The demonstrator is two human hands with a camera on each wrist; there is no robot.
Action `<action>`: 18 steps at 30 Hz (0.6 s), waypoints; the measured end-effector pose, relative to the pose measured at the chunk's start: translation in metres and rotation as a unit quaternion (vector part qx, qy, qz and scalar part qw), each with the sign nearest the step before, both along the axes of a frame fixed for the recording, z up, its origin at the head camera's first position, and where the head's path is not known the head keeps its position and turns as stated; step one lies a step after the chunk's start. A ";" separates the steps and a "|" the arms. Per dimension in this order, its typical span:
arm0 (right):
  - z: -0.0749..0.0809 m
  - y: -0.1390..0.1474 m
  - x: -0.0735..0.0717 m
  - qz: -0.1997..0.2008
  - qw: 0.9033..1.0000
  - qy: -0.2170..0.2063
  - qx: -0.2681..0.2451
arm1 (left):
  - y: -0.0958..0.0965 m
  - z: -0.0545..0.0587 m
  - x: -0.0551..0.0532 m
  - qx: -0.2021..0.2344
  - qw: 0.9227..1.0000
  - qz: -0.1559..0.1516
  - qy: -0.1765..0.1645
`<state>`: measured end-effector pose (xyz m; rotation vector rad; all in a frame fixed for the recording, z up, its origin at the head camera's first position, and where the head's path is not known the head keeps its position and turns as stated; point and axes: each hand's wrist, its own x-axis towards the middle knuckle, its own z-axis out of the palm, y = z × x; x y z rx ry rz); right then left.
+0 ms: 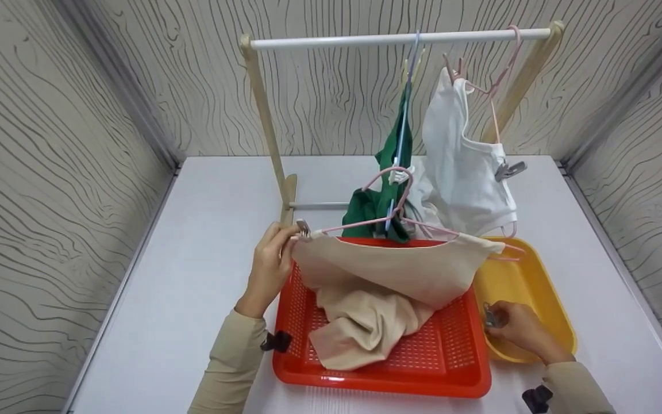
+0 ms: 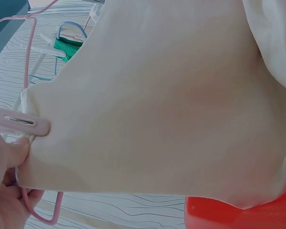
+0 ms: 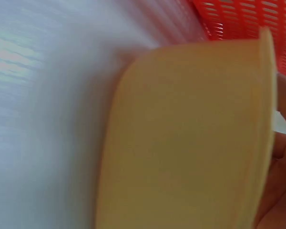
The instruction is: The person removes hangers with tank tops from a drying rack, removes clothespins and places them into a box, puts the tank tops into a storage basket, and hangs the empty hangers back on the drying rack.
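Note:
A beige garment (image 1: 405, 267) hangs on a pink hanger (image 1: 360, 223), its lower part crumpled in the red basket (image 1: 383, 384). My left hand (image 1: 266, 267) pinches the garment's left shoulder together with the hanger's end. Right above the thumb, a pale clothespin (image 2: 21, 121) clips the cloth there. The hanger's right end (image 1: 512, 256) sticks out past the other shoulder, with no clothespin visible on it. Over the yellow basin (image 1: 558, 307), my right hand (image 1: 520, 328) holds a grey clothespin (image 1: 489, 316) between thumb and fingers. In the right wrist view, the basin wall (image 3: 181, 133) hides most of that hand.
Behind the basket stands a rack with a white rail (image 1: 337, 41) and wooden legs (image 1: 265, 115). From it hang a green garment (image 1: 391, 149) on a blue hanger and a white garment (image 1: 469, 172) on a pink hanger, with a grey clothespin (image 1: 510, 171) at its shoulder.

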<state>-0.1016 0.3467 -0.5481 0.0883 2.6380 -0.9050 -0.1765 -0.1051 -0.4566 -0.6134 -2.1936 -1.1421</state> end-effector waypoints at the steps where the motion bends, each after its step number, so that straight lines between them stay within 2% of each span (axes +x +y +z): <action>1: -0.002 -0.001 0.000 0.002 1.000 -0.004 0.010 | 0.000 0.001 0.000 -0.001 1.000 0.001 -0.002; 6: -0.008 -0.002 -0.002 0.001 0.999 -0.024 0.030 | 0.000 0.000 0.001 -0.001 1.000 0.002 -0.002; 11: -0.011 -0.001 -0.002 0.008 0.999 -0.020 0.040 | 0.000 0.000 0.002 0.002 1.000 -0.002 -0.007; 18: -0.010 -0.001 -0.003 -0.003 0.999 -0.036 0.020 | 0.000 -0.001 0.002 0.003 1.000 0.000 -0.004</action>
